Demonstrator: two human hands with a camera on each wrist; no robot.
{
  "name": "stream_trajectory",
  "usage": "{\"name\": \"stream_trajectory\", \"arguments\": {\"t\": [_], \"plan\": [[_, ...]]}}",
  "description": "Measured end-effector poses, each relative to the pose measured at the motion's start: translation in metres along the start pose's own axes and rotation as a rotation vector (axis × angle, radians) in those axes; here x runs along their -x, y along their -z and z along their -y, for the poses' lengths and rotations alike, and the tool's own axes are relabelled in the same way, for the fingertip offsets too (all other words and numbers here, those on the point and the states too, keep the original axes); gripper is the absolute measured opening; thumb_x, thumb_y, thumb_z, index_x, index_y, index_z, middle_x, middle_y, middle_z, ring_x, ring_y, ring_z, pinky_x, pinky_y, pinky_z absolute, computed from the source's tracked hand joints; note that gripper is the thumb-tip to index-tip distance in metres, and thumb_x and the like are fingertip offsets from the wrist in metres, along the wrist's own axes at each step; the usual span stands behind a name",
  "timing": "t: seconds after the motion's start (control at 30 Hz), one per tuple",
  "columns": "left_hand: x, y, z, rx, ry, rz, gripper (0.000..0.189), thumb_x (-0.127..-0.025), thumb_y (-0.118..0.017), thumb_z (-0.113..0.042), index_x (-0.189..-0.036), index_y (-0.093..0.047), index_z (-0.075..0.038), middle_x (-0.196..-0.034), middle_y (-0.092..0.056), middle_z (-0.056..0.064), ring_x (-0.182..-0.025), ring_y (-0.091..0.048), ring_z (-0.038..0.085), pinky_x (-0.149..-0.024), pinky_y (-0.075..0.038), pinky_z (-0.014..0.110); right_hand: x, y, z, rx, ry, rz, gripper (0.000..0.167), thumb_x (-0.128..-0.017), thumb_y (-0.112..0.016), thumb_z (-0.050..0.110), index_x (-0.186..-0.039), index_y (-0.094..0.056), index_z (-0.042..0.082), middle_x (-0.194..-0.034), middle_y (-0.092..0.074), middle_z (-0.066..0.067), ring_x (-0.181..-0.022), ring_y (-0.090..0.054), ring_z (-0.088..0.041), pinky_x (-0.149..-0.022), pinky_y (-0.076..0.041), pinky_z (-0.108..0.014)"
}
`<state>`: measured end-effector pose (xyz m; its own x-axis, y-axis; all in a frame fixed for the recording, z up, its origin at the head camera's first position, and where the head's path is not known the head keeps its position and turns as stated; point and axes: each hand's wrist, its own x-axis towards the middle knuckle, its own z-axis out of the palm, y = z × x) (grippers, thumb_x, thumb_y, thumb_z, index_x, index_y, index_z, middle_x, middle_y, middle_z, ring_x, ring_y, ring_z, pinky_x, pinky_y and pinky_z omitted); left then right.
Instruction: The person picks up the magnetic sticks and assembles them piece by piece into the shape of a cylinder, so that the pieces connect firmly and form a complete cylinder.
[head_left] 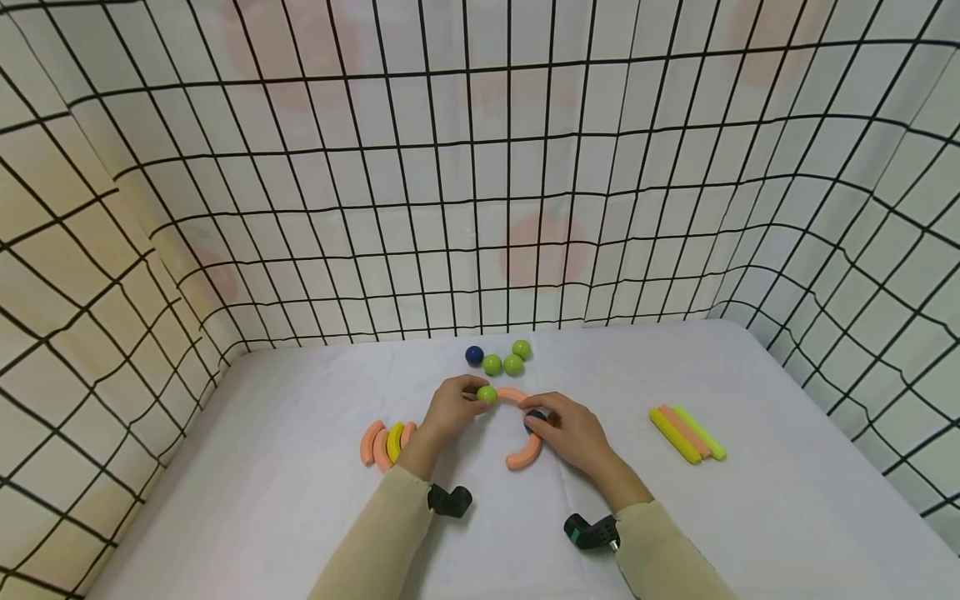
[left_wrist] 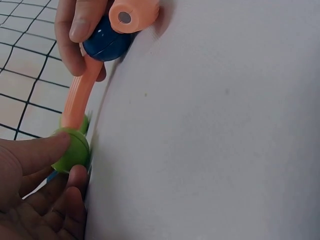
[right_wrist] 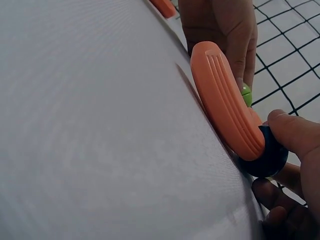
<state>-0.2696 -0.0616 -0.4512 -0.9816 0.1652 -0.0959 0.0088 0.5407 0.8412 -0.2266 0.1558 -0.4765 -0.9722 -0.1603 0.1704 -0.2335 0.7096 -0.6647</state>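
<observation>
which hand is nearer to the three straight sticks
Right. The right hand is to the left of the three straight sticks, pinching a dark blue ball; the left hand is farther left, pinching a green ball.

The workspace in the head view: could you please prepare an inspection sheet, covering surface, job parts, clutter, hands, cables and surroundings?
Surface: white table, covering slightly creased.
Job's things: blue ball between two orange arcs; green ball at the far arc's other end.
Clutter: nothing seen beyond loose parts: four spare balls at the back, curved pieces by the left forearm, three rods at right.
Grippers: left hand pinches the green ball; right hand pinches the blue ball.
Cables: nothing seen.
Surroundings: gridded white walls behind and on both sides.
</observation>
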Motion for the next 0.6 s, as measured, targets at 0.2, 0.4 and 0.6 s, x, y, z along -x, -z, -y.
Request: {"name": "stream_trajectory", "arguments": {"t": [0.2,0.4,0.6], "plan": [[-0.0004,-0.001,0.0018,-0.005,-0.012,-0.01,0.035,-0.089,-0.074,-0.013,-0.123,-0.068,-0.008,-0.121,-0.068,0.009,-0.108,-0.064,0.023,-0.091,-0.055,0.036,-0.0008,0.0039,-0.0008,-0.028,0.009,0.039,0.028,-0.093,-0.071,0.029,-0.122,-0.068,0.029,-0.119,-0.067,0.006,-0.084,-0.055,-0.009,-0.074,-0.044,-0.029],[0.0011,-0.0008,0.0025,-0.004,-0.006,-0.01,0.036,-0.09,-0.074,-0.015,-0.124,-0.067,-0.009,-0.121,-0.068,0.009,-0.11,-0.063,0.023,-0.094,-0.054,0.038,-0.0018,0.009,-0.0053,-0.071,0.022,0.079,0.029,-0.091,-0.074,0.025,-0.118,-0.065,0.029,-0.118,-0.068,0.002,-0.091,-0.059,-0.011,-0.082,-0.047,-0.033],[0.003,-0.0004,0.0038,-0.009,-0.02,-0.029,0.035,-0.09,-0.074,-0.016,-0.123,-0.068,-0.008,-0.118,-0.068,0.009,-0.109,-0.063,0.023,-0.095,-0.054,0.039,-0.0023,0.0092,-0.0084,-0.071,0.033,0.083,0.025,-0.09,-0.075,0.027,-0.113,-0.065,0.029,-0.114,-0.07,0.002,-0.092,-0.06,-0.011,-0.084,-0.048,-0.036]]}}
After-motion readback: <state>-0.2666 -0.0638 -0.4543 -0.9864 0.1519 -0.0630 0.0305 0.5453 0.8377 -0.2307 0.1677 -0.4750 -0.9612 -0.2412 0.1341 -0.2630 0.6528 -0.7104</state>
